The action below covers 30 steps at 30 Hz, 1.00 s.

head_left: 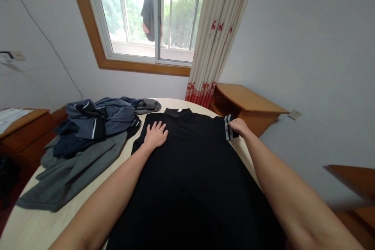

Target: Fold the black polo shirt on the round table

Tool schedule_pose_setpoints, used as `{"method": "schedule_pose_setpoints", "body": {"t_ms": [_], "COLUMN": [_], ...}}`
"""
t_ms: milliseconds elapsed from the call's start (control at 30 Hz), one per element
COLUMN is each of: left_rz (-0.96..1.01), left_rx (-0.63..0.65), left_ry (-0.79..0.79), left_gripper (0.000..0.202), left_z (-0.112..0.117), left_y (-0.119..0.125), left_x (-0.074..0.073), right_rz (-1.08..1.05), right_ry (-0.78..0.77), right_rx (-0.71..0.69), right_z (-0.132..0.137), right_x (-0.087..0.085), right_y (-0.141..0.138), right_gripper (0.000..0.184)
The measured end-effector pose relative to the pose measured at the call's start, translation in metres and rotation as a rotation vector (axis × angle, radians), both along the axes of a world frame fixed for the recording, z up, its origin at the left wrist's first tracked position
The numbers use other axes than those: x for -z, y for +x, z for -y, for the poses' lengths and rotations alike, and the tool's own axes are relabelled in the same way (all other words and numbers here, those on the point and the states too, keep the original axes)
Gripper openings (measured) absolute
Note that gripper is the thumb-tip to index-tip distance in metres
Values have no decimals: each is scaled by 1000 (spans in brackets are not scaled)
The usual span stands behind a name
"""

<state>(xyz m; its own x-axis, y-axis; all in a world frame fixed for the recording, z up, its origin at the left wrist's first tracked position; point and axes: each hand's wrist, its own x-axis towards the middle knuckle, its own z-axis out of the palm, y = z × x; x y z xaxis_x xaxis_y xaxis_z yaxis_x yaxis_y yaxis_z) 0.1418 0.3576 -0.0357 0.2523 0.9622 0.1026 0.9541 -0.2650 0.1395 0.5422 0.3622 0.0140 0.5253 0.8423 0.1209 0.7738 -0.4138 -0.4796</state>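
The black polo shirt (187,172) lay spread front side up on the worktop (29,224), its collar (177,113) near the far edge and its body running toward the near one; the left hand (156,134) rested palm down on it below the shoulder, fingers splayed, its grip closed on nothing; the right hand (239,126) had its grip pinched on the striped cuff (227,127) of the sleeve by the right edge.

The shirt looked light, soft and limp, unlikely to be fragile; it would probably slide and pucker if drawn from one point, so the cuff, shoulder seams and collar seemed the best holds, with a flat palm steadying the rest.

The hem was cut off below; the dark cloth swallowed any creases over the lower body; the right fingertips were partly hidden, so how much cloth they held could not be told; the left forearm (117,183) covered part of one side, and by the clothes pile (88,136) along the left edge, another striped cuff (136,123) could not be surely assigned to shirt or pile.
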Motion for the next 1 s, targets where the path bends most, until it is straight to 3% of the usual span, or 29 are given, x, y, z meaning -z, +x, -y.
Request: {"method": "schedule_pose_setpoints", "body": {"t_ms": [100, 233, 333, 467, 600, 700, 1000], "left_rz": [9, 16, 10, 6, -3, -6, -15], "left_rx": [-1, 5, 5, 5, 4, -3, -14], "left_ry": [22, 17, 18, 20, 0, 0, 17], "left_gripper": [57, 57, 57, 57, 58, 57, 56], "left_z": [-1, -2, -2, 0, 2, 2, -1], "left_y": [-1, -2, -2, -1, 0, 0, 0], "left_x": [3, 4, 4, 2, -1, -1, 4], "right_rz": [153, 320, 317, 338, 362, 369, 199], "right_ry": [94, 185, 168, 47, -61, -130, -131], "right_rx": [-62, -494, -519, -488, -573, -533, -405], "right_z": [26, 63, 72, 54, 26, 4, -60], "right_x": [-11, -4, 8, 17, 25, 32, 33], "right_y": [-31, -76, -91, -94, -99, -99, -72], "right_gripper": [28, 47, 44, 40, 49, 52, 41]}}
